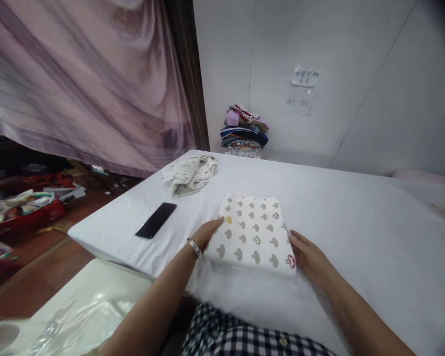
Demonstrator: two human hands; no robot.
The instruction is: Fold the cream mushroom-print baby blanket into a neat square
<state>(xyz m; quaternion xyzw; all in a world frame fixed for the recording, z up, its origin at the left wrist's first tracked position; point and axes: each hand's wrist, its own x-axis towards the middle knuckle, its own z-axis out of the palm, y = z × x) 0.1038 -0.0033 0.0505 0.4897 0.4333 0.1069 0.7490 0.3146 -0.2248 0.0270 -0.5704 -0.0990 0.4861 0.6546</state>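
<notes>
A folded white cloth with a mushroom print (255, 232) lies flat on the white-covered table (356, 227) right in front of me. My left hand (207, 233) rests against its left edge, fingers stretched along the side, a bracelet on the wrist. My right hand (308, 256) touches the cloth's right near corner, fingers extended. Neither hand grips anything; both lie open beside the cloth.
A black phone (156, 220) lies on the table to the left. A crumpled pale cloth (190, 173) sits further back. A stack of folded clothes (244, 131) stands against the white wall. A pink curtain (85, 84) hangs at left, with clutter on the floor below.
</notes>
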